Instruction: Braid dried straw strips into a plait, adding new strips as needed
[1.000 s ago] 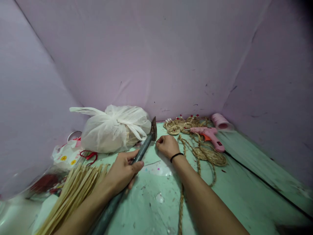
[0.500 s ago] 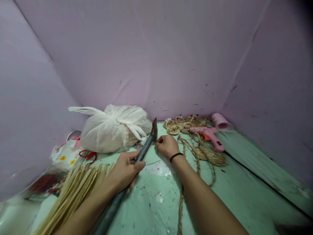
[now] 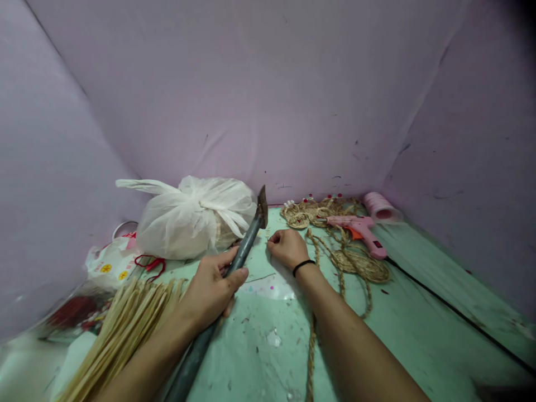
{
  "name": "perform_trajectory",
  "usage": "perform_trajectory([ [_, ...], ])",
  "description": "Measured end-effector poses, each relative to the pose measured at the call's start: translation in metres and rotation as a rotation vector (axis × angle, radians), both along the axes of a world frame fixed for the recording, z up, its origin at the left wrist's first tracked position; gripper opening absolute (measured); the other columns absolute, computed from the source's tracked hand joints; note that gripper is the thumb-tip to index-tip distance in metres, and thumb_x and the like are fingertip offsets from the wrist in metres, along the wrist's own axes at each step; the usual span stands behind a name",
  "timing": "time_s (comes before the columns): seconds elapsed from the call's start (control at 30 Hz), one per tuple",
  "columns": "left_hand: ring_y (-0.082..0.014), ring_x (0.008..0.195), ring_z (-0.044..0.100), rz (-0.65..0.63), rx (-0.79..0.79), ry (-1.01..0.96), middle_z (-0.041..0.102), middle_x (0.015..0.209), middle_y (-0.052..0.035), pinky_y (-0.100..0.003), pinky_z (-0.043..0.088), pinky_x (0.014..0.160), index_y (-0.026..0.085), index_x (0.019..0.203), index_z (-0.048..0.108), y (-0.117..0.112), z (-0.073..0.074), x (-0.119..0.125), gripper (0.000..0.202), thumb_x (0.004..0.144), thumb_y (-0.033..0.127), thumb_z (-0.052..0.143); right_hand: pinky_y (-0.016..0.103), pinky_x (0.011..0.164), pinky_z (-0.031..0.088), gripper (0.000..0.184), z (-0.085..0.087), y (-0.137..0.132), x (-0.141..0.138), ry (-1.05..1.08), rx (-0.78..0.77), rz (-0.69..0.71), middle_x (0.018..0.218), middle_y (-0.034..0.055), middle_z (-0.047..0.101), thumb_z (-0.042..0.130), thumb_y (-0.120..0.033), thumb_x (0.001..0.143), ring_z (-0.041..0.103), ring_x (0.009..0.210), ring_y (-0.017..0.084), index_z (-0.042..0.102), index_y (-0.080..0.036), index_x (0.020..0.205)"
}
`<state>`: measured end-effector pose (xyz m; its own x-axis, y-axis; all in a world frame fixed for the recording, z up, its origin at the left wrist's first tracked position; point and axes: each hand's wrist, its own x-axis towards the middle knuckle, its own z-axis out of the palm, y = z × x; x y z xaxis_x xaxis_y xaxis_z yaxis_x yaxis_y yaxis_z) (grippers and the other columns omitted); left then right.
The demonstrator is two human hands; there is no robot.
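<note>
My left hand (image 3: 214,283) is closed around the grey, pipe-like handle of a hammer (image 3: 246,244). Its rusty, flat metal head points up and away, raised above the green tabletop. Just right of the head, my right hand (image 3: 288,248) rests low at the table with its fingers pinched together. Whatever those fingertips hold, if anything, is too small to make out. A braided straw cord (image 3: 312,346) runs beside my right forearm, which wears a black band (image 3: 303,266).
Behind my left hand sits a tied white plastic bag (image 3: 196,218). Dry straw strips (image 3: 121,329) lie at left. To the right are a pink glue gun (image 3: 360,230) with a black cable, coiled straw pieces (image 3: 360,268) and a pink spool (image 3: 381,207). Purple walls (image 3: 268,100) enclose the table.
The hammer head has risen a little and shifted slightly left, away from my right hand. My right hand keeps its pinch in nearly the same place.
</note>
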<state>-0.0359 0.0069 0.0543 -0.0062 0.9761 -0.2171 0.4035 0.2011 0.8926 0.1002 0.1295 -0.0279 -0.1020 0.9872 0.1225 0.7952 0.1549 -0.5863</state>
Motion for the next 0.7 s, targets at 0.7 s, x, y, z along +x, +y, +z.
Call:
perform_trajectory([
  [0.7,-0.0177,0.069,0.061,0.153,0.263,0.3,0.066,0.085,-0.0016,-0.024,0.05,0.06,0.026,0.116,0.056,-0.073,0.025,-0.023,0.047,0.069,0.036,0.057,0.018,0.046,0.034,0.022,0.009,0.011,0.016,0.199,-0.107,0.041,0.051,0.002,0.059,0.049,-0.023,0.062,0.054,0.051,0.012,0.068,-0.012,0.062],
])
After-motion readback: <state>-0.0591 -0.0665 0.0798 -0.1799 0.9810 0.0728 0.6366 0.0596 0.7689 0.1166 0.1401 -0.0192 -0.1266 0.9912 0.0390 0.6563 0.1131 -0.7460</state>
